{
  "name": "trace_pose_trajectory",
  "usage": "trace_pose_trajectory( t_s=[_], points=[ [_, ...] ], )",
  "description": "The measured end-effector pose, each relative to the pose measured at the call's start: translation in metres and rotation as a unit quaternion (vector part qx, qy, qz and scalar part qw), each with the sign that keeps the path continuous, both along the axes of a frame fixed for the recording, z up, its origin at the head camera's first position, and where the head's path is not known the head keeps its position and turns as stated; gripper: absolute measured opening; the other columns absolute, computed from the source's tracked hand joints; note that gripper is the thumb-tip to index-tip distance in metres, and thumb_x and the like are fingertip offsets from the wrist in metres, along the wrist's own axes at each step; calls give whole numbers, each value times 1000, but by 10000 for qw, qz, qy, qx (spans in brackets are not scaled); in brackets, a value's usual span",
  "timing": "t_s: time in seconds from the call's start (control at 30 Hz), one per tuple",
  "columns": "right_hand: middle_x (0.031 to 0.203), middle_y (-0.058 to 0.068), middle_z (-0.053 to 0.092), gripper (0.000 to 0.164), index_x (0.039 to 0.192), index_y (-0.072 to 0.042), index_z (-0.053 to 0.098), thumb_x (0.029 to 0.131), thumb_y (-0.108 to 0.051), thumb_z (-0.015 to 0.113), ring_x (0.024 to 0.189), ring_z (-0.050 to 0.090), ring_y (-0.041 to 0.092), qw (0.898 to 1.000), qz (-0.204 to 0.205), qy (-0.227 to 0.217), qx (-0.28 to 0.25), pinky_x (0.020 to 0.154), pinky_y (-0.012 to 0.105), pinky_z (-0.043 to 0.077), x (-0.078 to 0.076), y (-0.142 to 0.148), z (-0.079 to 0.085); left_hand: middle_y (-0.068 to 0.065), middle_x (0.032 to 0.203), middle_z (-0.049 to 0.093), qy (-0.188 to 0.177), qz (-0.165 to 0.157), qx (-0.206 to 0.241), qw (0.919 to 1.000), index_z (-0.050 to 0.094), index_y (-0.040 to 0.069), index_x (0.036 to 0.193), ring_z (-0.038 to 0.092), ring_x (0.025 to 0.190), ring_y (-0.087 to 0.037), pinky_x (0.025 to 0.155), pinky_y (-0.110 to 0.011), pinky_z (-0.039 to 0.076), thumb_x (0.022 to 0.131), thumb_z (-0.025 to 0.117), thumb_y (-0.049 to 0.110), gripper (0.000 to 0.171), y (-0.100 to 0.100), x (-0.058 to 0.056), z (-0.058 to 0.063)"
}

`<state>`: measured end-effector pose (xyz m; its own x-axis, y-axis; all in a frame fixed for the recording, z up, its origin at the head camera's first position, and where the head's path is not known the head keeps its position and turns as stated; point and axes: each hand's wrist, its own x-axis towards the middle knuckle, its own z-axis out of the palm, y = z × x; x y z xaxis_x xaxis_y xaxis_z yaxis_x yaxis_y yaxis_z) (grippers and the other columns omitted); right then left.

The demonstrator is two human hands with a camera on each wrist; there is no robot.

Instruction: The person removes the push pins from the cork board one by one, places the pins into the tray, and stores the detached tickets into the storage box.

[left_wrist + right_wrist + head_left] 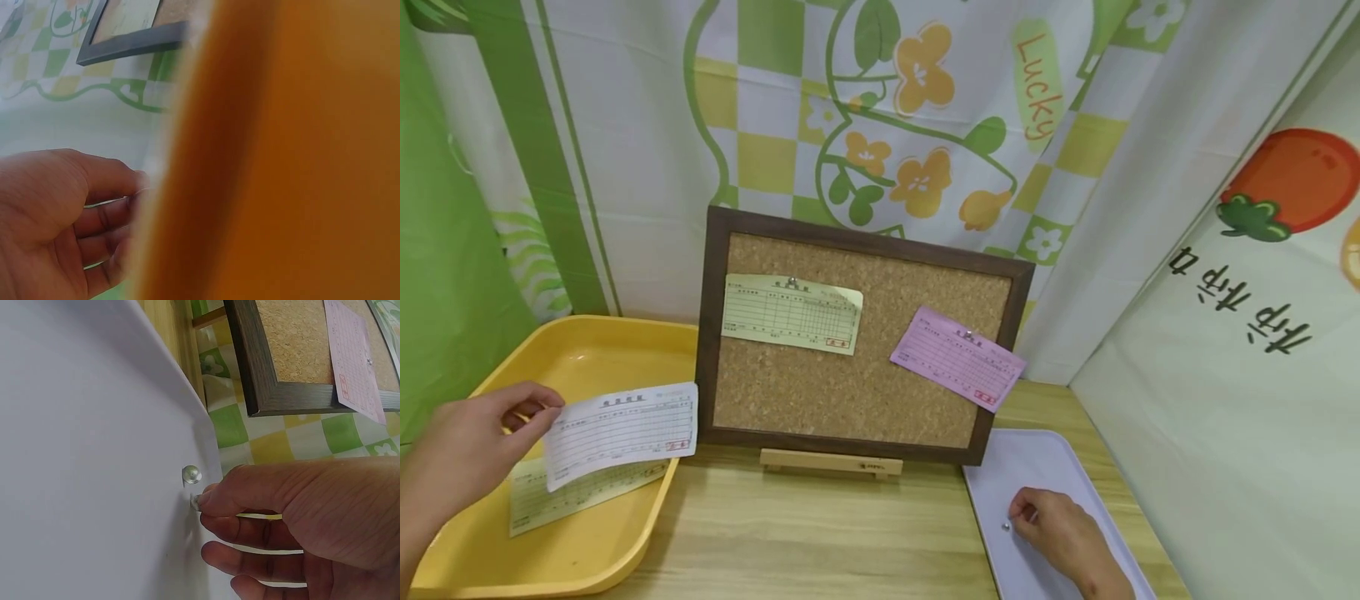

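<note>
My left hand (467, 442) pinches a white receipt slip (621, 433) by its left edge, above the yellow tray (568, 575). Below that slip, a pale yellow slip (546, 508) lies in the tray. Over the lavender tray (1045, 446), my right hand (1067, 533) pinches a small metal thumbtack (196, 502) between thumb and forefinger. Another thumbtack (192, 474) lies on the tray close to the fingertips. In the left wrist view the yellow tray's wall hides the slip.
A framed cork board (850, 400) leans on a wooden stand (831, 463) between the trays. Tacked to it are a yellow slip (790, 317) at upper left and a tilted pink slip (958, 354) overlapping the right frame. A patterned curtain (767, 100) hangs behind.
</note>
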<state>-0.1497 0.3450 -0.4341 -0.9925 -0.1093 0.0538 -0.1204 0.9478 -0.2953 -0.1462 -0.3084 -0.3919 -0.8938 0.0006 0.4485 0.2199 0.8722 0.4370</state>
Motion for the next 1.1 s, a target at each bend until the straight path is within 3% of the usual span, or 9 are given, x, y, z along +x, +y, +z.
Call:
trace_pose_trajectory(
  t_s=[0.5, 0.73, 1.1],
  points=[
    [72, -15, 61, 22, 78, -24, 66, 83, -4, 76, 68, 56, 5, 10000, 48, -22, 1, 62, 35, 49, -2, 1, 0, 1, 72, 63, -135, 97, -7, 9999, 69, 1, 87, 46, 57, 6, 50, -26, 39, 89, 71, -7, 9, -19, 1, -9],
    [73, -15, 61, 22, 79, -24, 67, 83, -5, 77, 68, 57, 6, 10000, 9, -26, 3, 62, 35, 49, -1, 1, -1, 3, 72, 63, -308, 172, -144, 9993, 69, 2, 86, 49, 55, 2, 51, -27, 39, 89, 72, -5, 8, -20, 1, -10],
    [76, -13, 62, 20, 81, -24, 68, 83, -6, 75, 70, 57, 6, 9999, -87, -64, -117, 62, 34, 49, 0, 2, 4, 6, 73, 63, -478, 18, -302, 9984, 69, 7, 86, 56, 55, -5, 50, -27, 42, 93, 74, 7, 9, -18, 1, -11]
  ],
)
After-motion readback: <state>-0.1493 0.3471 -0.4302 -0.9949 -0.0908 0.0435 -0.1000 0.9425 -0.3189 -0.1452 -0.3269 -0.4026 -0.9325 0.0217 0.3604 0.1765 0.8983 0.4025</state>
